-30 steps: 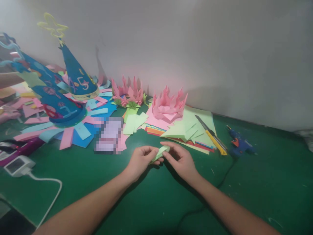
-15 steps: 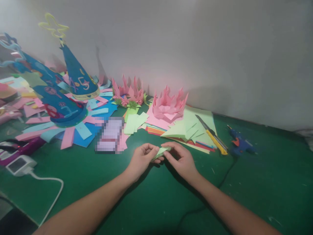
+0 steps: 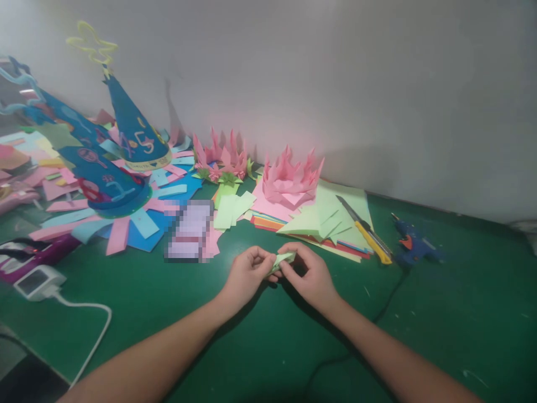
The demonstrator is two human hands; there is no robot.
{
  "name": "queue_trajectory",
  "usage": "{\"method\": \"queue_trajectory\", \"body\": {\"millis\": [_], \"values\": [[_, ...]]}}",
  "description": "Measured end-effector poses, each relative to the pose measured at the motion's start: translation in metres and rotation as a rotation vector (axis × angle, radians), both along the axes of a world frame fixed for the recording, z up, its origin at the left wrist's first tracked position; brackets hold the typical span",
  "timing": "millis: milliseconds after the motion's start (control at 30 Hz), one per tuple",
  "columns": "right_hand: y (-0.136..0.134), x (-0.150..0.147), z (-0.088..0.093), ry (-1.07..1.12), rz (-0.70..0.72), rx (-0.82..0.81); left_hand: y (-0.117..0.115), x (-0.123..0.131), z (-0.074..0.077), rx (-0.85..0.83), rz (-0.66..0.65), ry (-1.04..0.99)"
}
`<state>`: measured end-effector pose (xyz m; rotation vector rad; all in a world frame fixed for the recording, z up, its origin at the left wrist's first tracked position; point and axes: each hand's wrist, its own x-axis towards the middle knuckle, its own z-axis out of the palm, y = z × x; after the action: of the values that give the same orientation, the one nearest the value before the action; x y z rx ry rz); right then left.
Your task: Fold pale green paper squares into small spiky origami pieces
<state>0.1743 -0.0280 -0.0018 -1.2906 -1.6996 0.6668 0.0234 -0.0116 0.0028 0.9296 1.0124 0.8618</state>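
Note:
A small piece of folded light-green paper [image 3: 282, 262] is pinched between my two hands, low over the green table. My left hand [image 3: 250, 271] holds its left end with thumb and curled fingers. On the other end, my right hand [image 3: 310, 272] closes its thumb and index finger. Fingers cover much of the paper, so its full shape is hidden. Just beyond my hands lies a stack of coloured sheets [image 3: 300, 225], light green on top, with a pink paper crown [image 3: 289, 182] standing on it. Pale green paper strips [image 3: 229, 211] lie further left.
A yellow utility knife [image 3: 371, 238] lies right of the stack, near a blue glue gun [image 3: 415, 243] with a trailing cord. Blue cone hats [image 3: 134, 126] and paper strips crowd the left. A white cable [image 3: 103, 324] runs at front left. The wall [image 3: 377, 101] bounds the back.
The folded paper and my fingertips have shifted slightly right, and the paper's angle has changed a little between my fingers. Both hands keep their hold. The objects on the table stay in place.

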Motion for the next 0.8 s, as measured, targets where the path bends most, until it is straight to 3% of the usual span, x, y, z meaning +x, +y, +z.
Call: {"method": "queue_trajectory", "body": {"millis": [133, 400, 800], "values": [[0.000, -0.002, 0.001, -0.003, -0.010, -0.066, 0.000, 0.000, -0.003, 0.026, -0.012, 0.026], [0.000, 0.000, -0.001, -0.117, 0.004, 0.093, 0.002, 0.000, 0.000, 0.011, 0.005, 0.034], [0.001, -0.001, 0.000, -0.144, 0.011, 0.068, -0.001, 0.000, -0.012, 0.145, -0.068, 0.105]]}}
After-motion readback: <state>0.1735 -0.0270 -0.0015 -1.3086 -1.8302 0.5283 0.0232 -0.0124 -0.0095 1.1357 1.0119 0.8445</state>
